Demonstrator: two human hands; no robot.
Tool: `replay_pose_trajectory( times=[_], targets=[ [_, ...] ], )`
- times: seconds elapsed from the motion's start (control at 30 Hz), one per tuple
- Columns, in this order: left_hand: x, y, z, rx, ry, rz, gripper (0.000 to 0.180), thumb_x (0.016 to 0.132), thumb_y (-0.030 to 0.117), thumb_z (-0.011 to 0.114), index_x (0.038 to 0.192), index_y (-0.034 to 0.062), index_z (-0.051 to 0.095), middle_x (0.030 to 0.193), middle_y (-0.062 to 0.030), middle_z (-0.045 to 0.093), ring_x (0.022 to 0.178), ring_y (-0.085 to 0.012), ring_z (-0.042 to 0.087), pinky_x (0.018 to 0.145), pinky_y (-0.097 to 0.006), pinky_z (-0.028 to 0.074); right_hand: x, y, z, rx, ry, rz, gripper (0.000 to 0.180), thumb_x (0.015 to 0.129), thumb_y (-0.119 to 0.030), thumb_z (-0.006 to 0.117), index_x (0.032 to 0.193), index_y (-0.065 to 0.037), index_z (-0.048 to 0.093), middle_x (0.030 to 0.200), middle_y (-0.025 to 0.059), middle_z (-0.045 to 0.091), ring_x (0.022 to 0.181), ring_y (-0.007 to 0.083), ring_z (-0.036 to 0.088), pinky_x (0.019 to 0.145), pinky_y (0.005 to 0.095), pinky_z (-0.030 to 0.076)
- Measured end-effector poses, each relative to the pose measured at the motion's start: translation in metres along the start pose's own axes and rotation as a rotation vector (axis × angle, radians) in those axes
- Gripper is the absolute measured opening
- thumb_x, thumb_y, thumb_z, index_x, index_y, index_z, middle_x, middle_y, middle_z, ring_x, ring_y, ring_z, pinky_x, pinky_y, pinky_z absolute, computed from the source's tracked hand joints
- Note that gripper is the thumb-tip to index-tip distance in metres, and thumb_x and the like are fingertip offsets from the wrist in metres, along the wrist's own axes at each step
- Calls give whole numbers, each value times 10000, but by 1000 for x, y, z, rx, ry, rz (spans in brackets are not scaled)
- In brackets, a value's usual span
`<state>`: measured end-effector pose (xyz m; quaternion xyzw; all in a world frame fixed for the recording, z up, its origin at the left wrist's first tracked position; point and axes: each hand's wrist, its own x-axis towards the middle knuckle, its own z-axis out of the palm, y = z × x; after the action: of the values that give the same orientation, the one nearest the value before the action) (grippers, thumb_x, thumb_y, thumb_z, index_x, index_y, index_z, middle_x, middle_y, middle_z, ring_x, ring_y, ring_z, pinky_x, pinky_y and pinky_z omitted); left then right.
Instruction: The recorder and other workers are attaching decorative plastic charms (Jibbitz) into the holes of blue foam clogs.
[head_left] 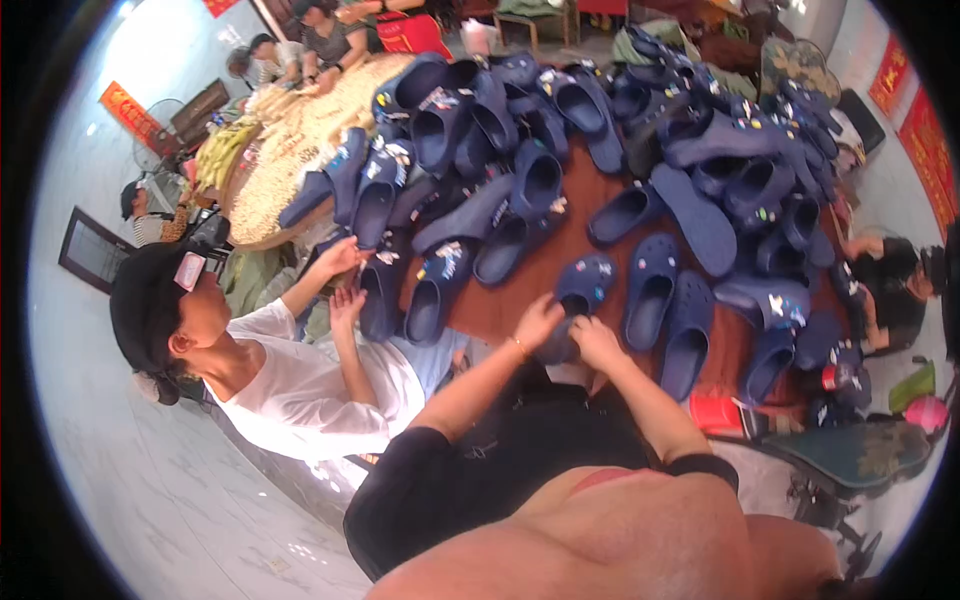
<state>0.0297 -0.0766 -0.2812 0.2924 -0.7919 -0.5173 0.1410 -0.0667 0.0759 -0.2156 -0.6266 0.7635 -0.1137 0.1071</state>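
At the near edge of the reddish-brown table (478, 308), a navy clog (587, 278) with small decorations on its toe points away from me. My left hand (539, 323) is closed on the left side of its heel end. My right hand (597, 343) is closed at the right of the heel, its fingertips partly hidden. Just right of it lie two more navy clogs, one (652, 292) beside the other (688, 334). To the left, decorated clogs (440, 292) lie near a co-worker in a white shirt (325, 385), whose hands reach to them.
A large heap of navy clogs (745, 170) covers the far and right parts of the table. Beyond, at the left, stands a round tray (238, 215) of pale pieces. Another person (895, 300) works at the right. A red container (715, 415) and a green chair (850, 455) stand nearby.
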Motion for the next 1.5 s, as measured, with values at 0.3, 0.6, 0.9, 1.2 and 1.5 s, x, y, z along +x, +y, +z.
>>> replay_pose_trajectory(
  times=[0.3,0.6,0.9,1.2,1.5],
  targets=[
    [-5,196,-50,-64,188,372,770,748,84,616,1358,4,153,762,-99,609,758,-233,594,719,-368,468,-8,5,-12,336,113,-45,217,721,-75,558,927,-94,623,1097,85,540,980,265,549,801,362,465],
    [-53,288,-84,250,355,1366,262,665,-23,626,915,27,565,803,-49,618,764,-215,596,780,-373,446,-40,46,-48,329,676,162,146,733,-1,543,865,-42,589,976,128,574,935,303,543,802,365,443],
    [3,81,2,582,82,390,698,695,66,619,1301,6,278,1255,-228,389,1157,-375,378,971,-431,312,-127,103,-38,-83,790,893,488,706,-113,621,1166,-55,466,1156,159,485,1064,327,448,913,401,361],
    [-2,28,-2,475,124,234,581,730,-63,495,1284,21,340,1167,-217,481,1075,-369,459,918,-401,368,-137,173,-25,796,989,959,691,753,-369,652,1236,54,394,1172,220,503,1058,301,512,877,362,417],
    [-12,12,-26,489,226,218,566,731,-66,464,1278,28,354,1108,-232,498,1022,-379,476,885,-423,379,-165,261,-40,1422,846,1080,282,767,-261,632,977,-102,530,908,27,560,738,143,532,613,255,428]
  ],
)
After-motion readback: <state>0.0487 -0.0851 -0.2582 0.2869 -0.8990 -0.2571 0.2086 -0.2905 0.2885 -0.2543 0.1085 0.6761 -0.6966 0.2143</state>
